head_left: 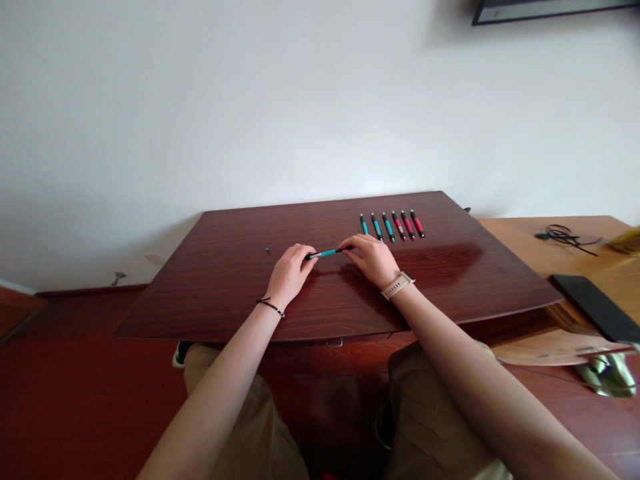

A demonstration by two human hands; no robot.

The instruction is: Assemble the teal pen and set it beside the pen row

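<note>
Held level between both hands is a teal pen (327, 253) with dark ends. My left hand (291, 268) pinches its left end, and my right hand (372, 259) grips the right end, fingertips covering part of it. To the left of my left hand, a tiny teal and dark piece (267, 251) lies on the tabletop. Beyond my right hand runs a row of several similar pens: teal ones such as this pen (389, 227) on the left, then pinkish-red ones such as this pen (417, 224) on the right.
The dark reddish wooden table (200, 293) stands against a white wall (280, 100). To the right, a lighter wooden surface (505, 240) carries a tangled black cable (565, 237) and a black flat object (595, 307). My knees are under the table's front edge.
</note>
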